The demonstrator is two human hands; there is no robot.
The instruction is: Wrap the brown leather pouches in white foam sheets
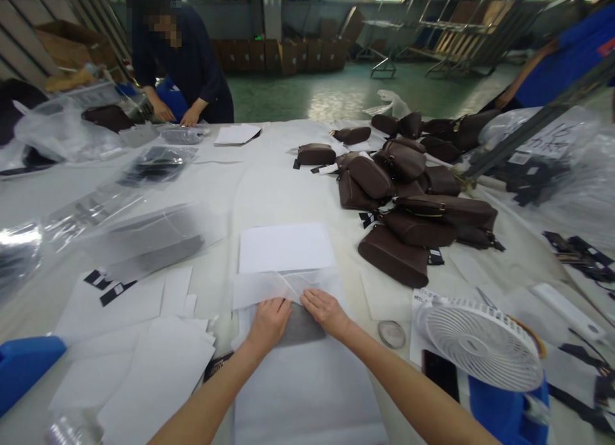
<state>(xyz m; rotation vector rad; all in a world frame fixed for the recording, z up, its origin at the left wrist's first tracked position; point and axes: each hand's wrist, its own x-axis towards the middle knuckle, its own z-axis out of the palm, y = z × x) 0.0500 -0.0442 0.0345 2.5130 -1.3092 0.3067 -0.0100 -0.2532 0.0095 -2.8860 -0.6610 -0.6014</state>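
Note:
Both hands are at a sheet of thin white tissue paper (257,290) in front of me. My left hand (270,323) has its fingers closed on the folded edge of the sheet. Close beside it, my right hand (327,312) grips the same fold, fingertips together. A dark flat shape (302,326) shows grey through the tissue between and below the hands; its kind is hidden. More white sheets (307,394) lie beneath, toward me. Just beyond the fold is a stack of white paper (287,248).
Brown leather pouches (394,256) are piled at the right. A white fan (483,342) and a roll of clear tape (391,334) stand nearer. Left are loose papers (158,362), black tags (118,292) and a tissue-wrapped item (158,240). A co-worker (187,61) stands across the table.

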